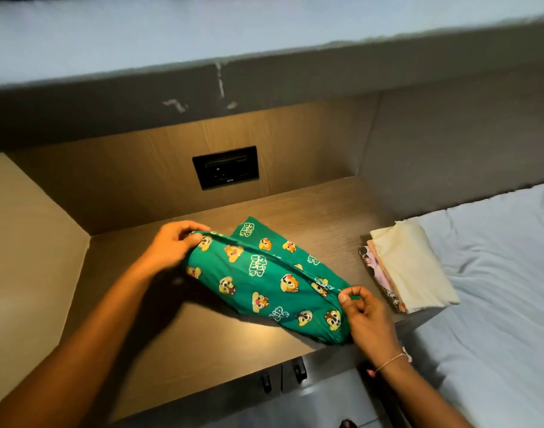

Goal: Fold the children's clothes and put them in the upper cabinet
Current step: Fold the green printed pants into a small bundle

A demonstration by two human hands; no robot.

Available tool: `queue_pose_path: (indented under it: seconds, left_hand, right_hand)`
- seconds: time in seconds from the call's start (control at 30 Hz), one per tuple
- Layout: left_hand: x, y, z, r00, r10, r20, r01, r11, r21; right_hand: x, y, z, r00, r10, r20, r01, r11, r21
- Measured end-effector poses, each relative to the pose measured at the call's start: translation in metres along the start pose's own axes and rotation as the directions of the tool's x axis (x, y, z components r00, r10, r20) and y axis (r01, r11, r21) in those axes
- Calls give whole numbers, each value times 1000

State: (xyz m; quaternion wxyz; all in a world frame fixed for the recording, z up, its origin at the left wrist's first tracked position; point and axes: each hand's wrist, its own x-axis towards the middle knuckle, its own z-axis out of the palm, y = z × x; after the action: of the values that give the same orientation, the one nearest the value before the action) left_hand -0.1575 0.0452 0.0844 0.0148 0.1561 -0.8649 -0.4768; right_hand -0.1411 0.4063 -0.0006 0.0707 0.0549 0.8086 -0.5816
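Note:
A green children's garment (264, 279) printed with cartoon chipmunks is held a little above the wooden counter (178, 350), stretched between both hands. My left hand (172, 247) grips its far left end, fingers curled over the fabric edge. My right hand (365, 316) pinches the near right end between thumb and fingers. A folded part of the garment lies on the counter behind. A small stack of folded clothes (409, 267), cream on top and pink prints below, sits at the counter's right edge.
A black wall socket panel (226, 167) is set in the wooden back wall. A grey overhang (264, 84) runs above the niche. A bed with a pale blue sheet (496, 288) lies to the right. Cabinet handles (283, 375) show below the counter's front edge.

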Motion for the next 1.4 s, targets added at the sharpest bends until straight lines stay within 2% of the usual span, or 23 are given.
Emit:
queue_pose_path:
  seconds: [0.1,0.17,0.3,0.37,0.43,0.5,0.57,0.67,0.73,0.8,0.97,1.07,1.17,1.23,1.3,1.4]
  left_hand:
    - [48,15,28,996,46,-76,-40,996,78]
    - [76,17,48,993,51,-105,-29,980,196]
    - [110,16,79,1000,22,-14,-15,921,388]
    - [117,16,87,1000,16,9,-19,875,483]
    - [112,14,93,1000,30,-8,-18,775,632]
    - [88,10,107,996,71,-44,-19,705,709]
    - [47,4,135,996,83,-26,-41,711,702]
    - [-20,-16,178,997,-14,82,-49,699,714]
    - [-41,-35,188,989,-58,133,-60,673,737]
    - [-34,-48,177,984,-27,174,-112,668,736]
    - [16,-41,122,956,5,295,-227,652,724]
    - [3,-35,109,949,147,280,-307,638,706]
    - [-44,-46,112,907,274,321,-417,702,578]
    - [-77,-59,119,883,276,379,-452,717,531]
    - [-102,-70,127,884,258,389,-442,729,522]
    - [-125,-75,140,888,288,359,-448,720,530]
  right_hand:
    - [7,-3,-2,997,35,-72,-43,993,-107]
    - [10,-6,-4,993,10,-116,-39,968,-246]
    - [19,-8,-6,977,-12,-211,-86,889,-449]
    - [22,-10,-6,970,-56,-236,-81,842,-533]
    - [23,-9,-8,965,-134,-227,-28,805,-592]
    - [23,-6,-9,953,-256,-164,104,781,-615]
    - [23,-4,-9,941,-338,12,275,747,-606]
    - [26,5,-9,895,-248,371,445,554,-704]
    - [25,16,-10,855,-128,503,502,454,-736]
    - [20,24,-9,829,-109,549,534,448,-717]
    - [7,16,26,802,-180,570,586,429,-688]
    - [6,6,36,787,-243,567,612,423,-668]
    - [11,8,26,695,-283,661,714,379,-589]
    - [15,16,18,626,-222,747,767,345,-540]
    - [16,25,12,588,-195,785,796,313,-518]
    - [8,35,7,561,-278,780,826,248,-506]
